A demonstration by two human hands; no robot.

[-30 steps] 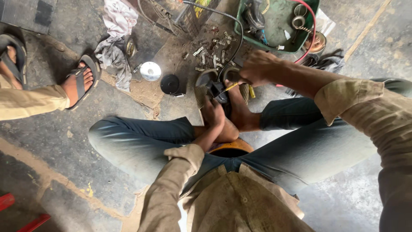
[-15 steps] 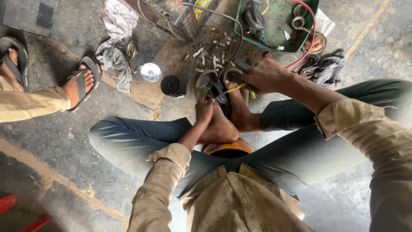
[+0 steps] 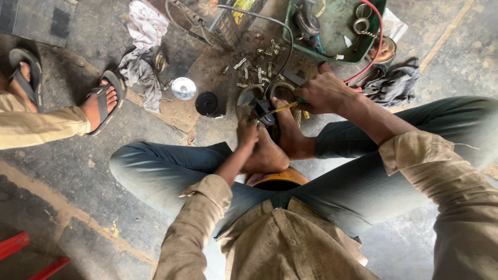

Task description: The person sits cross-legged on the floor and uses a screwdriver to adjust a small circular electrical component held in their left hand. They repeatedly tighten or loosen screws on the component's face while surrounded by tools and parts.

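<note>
I sit on the floor with my bare feet (image 3: 275, 148) drawn together. A small dark metal part (image 3: 263, 110) is pinned at my toes. My left hand (image 3: 247, 132) grips it from the near side. My right hand (image 3: 322, 93) holds a yellow-shafted screwdriver (image 3: 282, 108) with its tip on the part. A black cable (image 3: 280, 39) runs from the part toward the green tray.
Several loose screws and clips (image 3: 257, 67) lie beyond my feet, with a black round cap (image 3: 207, 103) and a shiny disc (image 3: 183, 88). A green tray (image 3: 337, 28) of parts stands behind, rags (image 3: 142, 49) at left. Another person's sandalled feet (image 3: 101, 103) are at far left.
My right hand has drawn in from the screws toward my feet and now sets the screwdriver on the part. My left hand has shifted up onto the part.
</note>
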